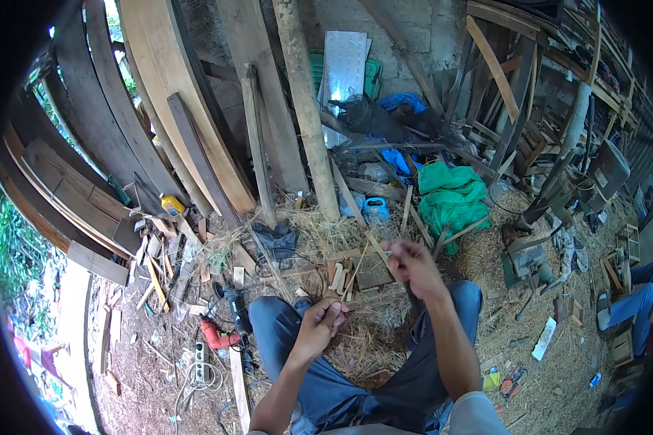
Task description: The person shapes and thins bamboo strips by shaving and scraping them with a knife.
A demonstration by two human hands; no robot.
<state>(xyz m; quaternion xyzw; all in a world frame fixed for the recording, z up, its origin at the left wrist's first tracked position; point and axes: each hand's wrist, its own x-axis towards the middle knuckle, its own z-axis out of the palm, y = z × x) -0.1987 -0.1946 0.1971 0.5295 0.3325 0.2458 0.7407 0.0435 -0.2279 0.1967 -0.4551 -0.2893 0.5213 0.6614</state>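
My left hand (322, 323) is closed, thumb against fingers, above my left knee. A thin pale strip (356, 272), like split cane or wood, slants up and away from its fingertips. Higher and to the right, my right hand (416, 269) is also closed, its fingers curled together. Another pale length ends at its fingertips, but what lies inside the grip is hidden. Between my knees, the ground is covered with straw-like shavings (370, 332). Just beyond the hands lie small wood offcuts (337, 277) and a flat wooden block (371, 272).
A red power drill (218, 336), a dark angle grinder (233, 308) and a power strip (202, 365) lie left of my legs. Planks (185, 101) and a post (306, 109) stand ahead. A green tarp (451, 199) is bundled ahead right. Another person's leg (631, 301) shows at far right.
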